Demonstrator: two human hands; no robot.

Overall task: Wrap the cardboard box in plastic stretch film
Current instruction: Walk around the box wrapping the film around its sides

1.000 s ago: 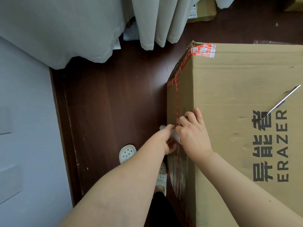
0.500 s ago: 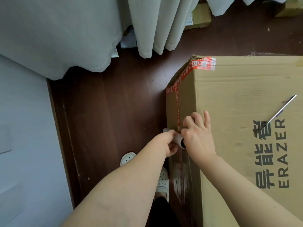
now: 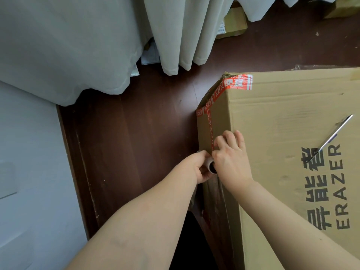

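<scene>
Your left hand (image 3: pixel 196 168) and right hand (image 3: pixel 231 162) both clamp the roll (image 3: pixel 211 167) at the edge of the box (image 3: pixel 282 133) on the floor (image 3: pixel 136 152); slack tension risks the film (image 3: pixel 214 201) peeling loose.

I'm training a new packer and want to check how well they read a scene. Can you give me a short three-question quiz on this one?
1. True or false: the left hand and the right hand both hold the roll of film at the side of the box.
2. What lies on top of the box? A) a thin metal tool B) a cup C) a shoe
3. Fill in: the tape on the box's far corner is ___.
Key: 1 true; 2 A; 3 red.
</scene>
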